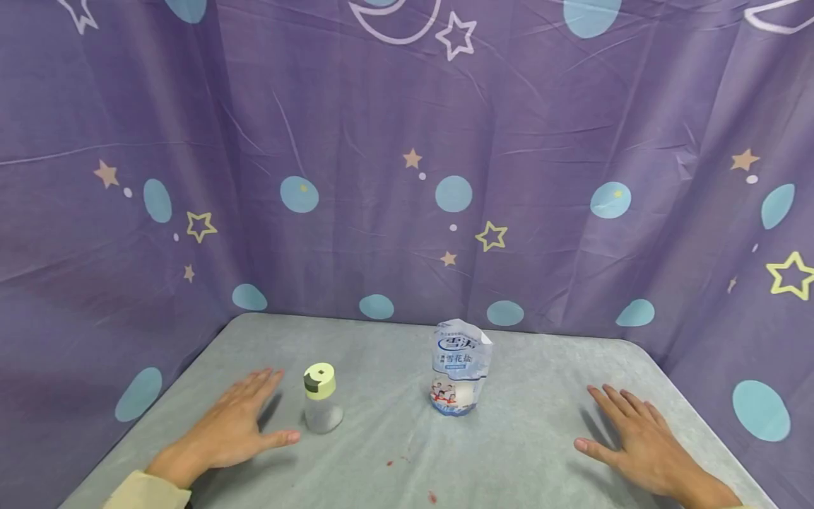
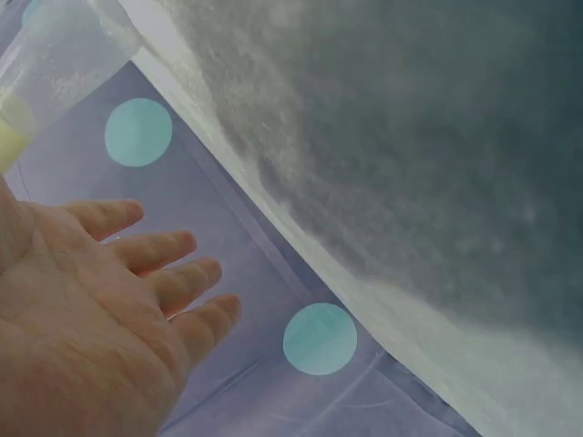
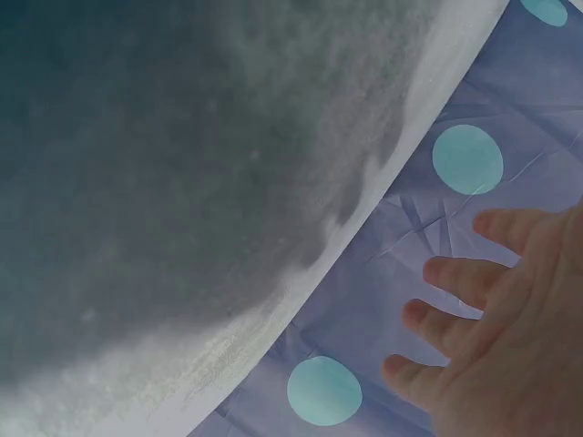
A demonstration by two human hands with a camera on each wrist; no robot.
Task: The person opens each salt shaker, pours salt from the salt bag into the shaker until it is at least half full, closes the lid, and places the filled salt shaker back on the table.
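Note:
A clear shaker jar (image 1: 323,411) with a pale yellow-green lid (image 1: 320,382) stands upright on the left half of the table, some white content showing low inside. Just left of it hovers my left hand (image 1: 232,424), fingers spread and straight, holding nothing. In the left wrist view the palm (image 2: 82,319) faces the camera, and part of the jar (image 2: 68,55) shows at the upper left. A blue and white salt pouch (image 1: 459,371) stands near the middle, its top edge uneven. My right hand (image 1: 642,445) is spread over the right side, well apart from the pouch, with nothing in it.
The table (image 1: 381,353) has a grey-green cloth covering with rounded far corners. A few small red marks (image 1: 432,498) lie near its front. Behind and on both sides hangs a purple curtain (image 1: 356,141) with stars and blue dots.

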